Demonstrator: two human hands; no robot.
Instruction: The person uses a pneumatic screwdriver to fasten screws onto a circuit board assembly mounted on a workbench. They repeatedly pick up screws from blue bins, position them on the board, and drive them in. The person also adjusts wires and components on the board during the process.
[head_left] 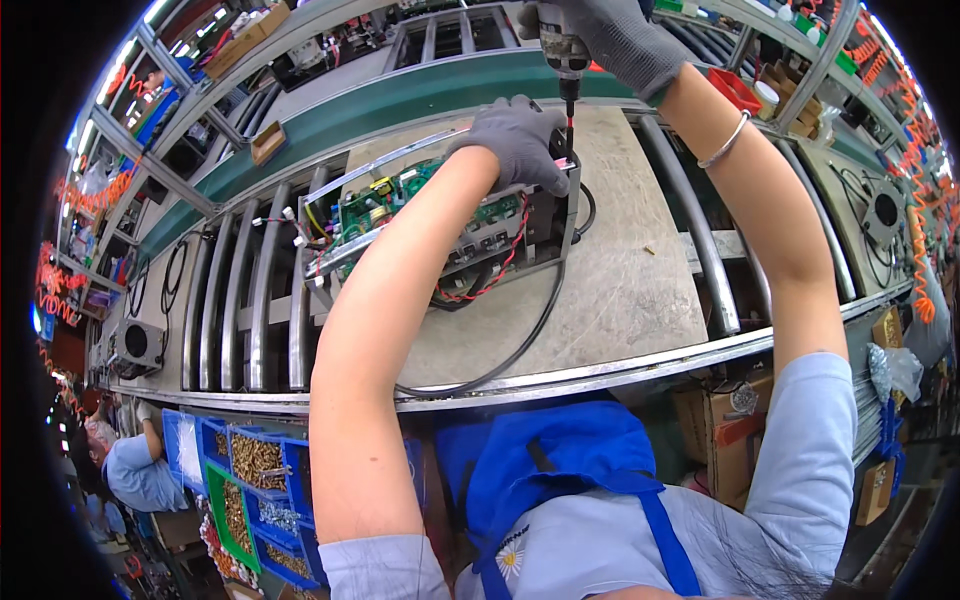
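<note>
A metal-framed electronic unit (480, 245) with green circuit boards (415, 185) and red and black wires lies on the board on the roller line. My left hand (515, 145), in a grey glove, grips its far right corner, thumb on the near side and fingers over the top. In my right hand (630, 45), also gloved, is a power screwdriver (564, 55) held upright. Its bit points down at that same corner, close to the left fingers; whether it touches a screw is hidden. A black cable (545, 325) curls from the unit toward the table's near edge.
A small brass screw (649, 250) lies on the board. Metal rollers (690, 220) flank it. Blue bins (258, 460) and a green bin (232, 515) of fasteners stand lower left, near a co-worker (145, 465). Another unit (137, 342) sits left; a red tray (733, 92) is far right.
</note>
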